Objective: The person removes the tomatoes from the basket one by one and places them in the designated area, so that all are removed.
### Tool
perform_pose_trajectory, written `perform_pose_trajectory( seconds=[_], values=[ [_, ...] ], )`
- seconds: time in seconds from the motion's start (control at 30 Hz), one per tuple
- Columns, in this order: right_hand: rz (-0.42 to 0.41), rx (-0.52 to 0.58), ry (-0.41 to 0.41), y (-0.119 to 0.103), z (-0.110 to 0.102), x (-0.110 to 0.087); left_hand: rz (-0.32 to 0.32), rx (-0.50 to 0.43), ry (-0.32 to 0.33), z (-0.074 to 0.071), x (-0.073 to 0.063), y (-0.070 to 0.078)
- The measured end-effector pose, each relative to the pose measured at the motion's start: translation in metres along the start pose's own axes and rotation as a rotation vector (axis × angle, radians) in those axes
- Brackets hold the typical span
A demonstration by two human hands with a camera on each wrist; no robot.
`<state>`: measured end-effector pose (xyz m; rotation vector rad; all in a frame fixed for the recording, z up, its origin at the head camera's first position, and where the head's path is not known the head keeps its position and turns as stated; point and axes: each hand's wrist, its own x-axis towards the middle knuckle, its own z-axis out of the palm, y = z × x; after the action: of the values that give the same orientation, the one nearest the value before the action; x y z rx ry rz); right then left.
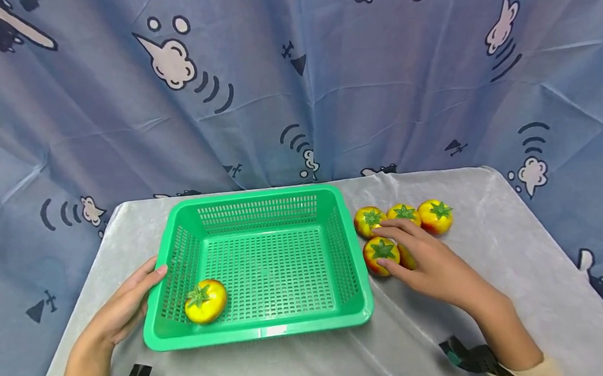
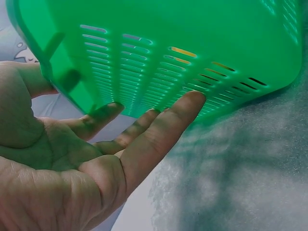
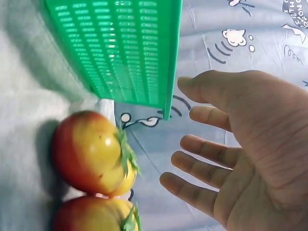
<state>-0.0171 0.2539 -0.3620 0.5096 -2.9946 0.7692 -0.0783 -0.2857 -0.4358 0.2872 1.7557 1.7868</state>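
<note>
A green plastic basket (image 1: 270, 332) with slotted walls stands on the table, and one yellow-red tomato (image 1: 206, 302) with a green leafy top lies in its near left corner. At the basket's left side my left hand (image 1: 129, 299) holds the wall, thumb over the rim and fingers along the outside, as the left wrist view shows. My right hand (image 1: 424, 261) hovers over several similar tomatoes right of the basket, fingers spread and slightly bent. Its thumb overlaps the nearest tomato (image 1: 378, 253) in the head view; the right wrist view shows nothing between the fingers (image 3: 192, 192).
Behind the right hand, more tomatoes (image 1: 435, 217) sit in a row near the basket's right wall. A pale grey cloth covers the table (image 1: 543, 287). A blue patterned curtain (image 1: 378, 87) hangs along the table's back edge.
</note>
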Motion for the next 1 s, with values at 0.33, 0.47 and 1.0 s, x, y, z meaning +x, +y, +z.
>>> perform_pose_trajectory(
  seconds=[0.33, 0.47, 1.0],
  values=[
    [-0.082, 0.012, 0.003, -0.017, 0.003, 0.013, 0.026, -0.040, -0.025, -0.001, 0.001, -0.004],
    [-0.098, 0.017, -0.003, -0.020, 0.001, 0.018, 0.014, -0.041, -0.023, -0.001, 0.003, -0.004],
    [-0.102, 0.027, -0.051, -0.042, -0.004, 0.042, -0.008, -0.020, -0.001, -0.001, 0.001, -0.001]
  ],
)
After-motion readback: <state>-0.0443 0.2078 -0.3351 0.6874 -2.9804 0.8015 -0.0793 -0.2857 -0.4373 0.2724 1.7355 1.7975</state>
